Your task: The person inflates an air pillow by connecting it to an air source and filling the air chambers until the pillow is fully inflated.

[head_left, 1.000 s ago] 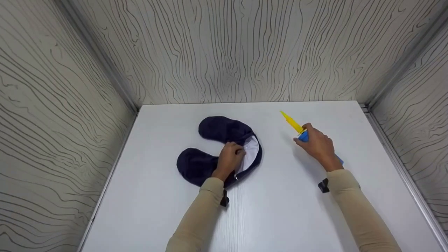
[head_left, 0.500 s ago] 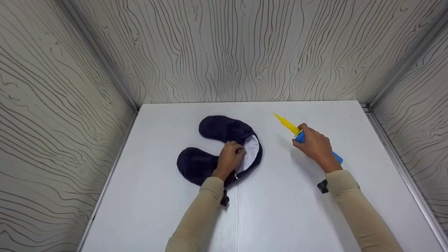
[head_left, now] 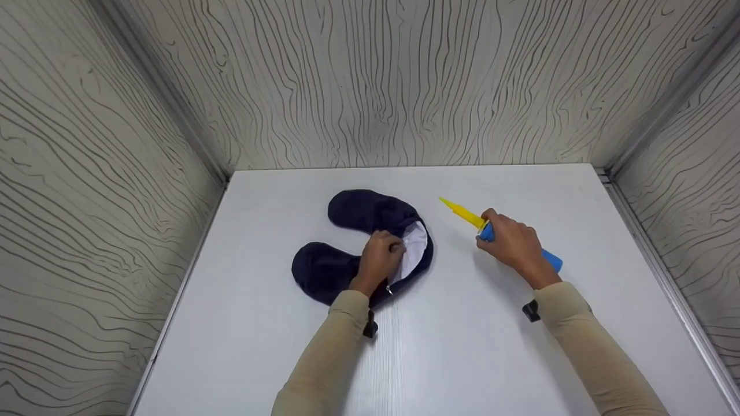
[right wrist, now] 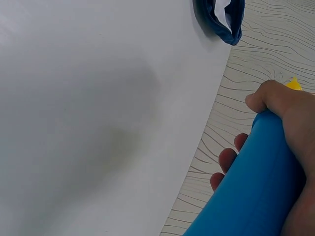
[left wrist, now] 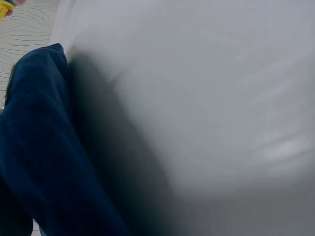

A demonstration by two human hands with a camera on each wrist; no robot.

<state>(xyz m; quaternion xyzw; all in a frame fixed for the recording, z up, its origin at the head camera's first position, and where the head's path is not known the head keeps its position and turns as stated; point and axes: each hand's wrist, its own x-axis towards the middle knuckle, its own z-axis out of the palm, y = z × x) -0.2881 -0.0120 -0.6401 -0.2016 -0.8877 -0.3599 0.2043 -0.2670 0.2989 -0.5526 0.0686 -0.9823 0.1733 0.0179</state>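
A navy U-shaped neck pillow (head_left: 324,271) lies on the white table. Its outer curve is unzipped, and a white inside (head_left: 415,248) shows. My left hand (head_left: 380,260) pinches the edge of the opening with curled fingers; the fingertips are partly hidden. To the right, above the table, my right hand (head_left: 514,245) grips a blue balloon hand pump (right wrist: 246,182) round its body. The pump's yellow tapered nozzle (head_left: 462,214) points up and left towards the pillow, apart from it. Blue pillow cloth (left wrist: 44,123) fills the left side of the left wrist view.
The table (head_left: 462,358) ends at a back wall (head_left: 376,86) with a wood-grain line pattern. Similar side walls stand left (head_left: 87,202) and right. A small zipper pull (head_left: 389,289) hangs at the front end of the opening.
My right hand has moved left and slightly down with the pump, so the nozzle tip is nearer the pillow and tilts further left. The left hand and pillow have stayed in place.
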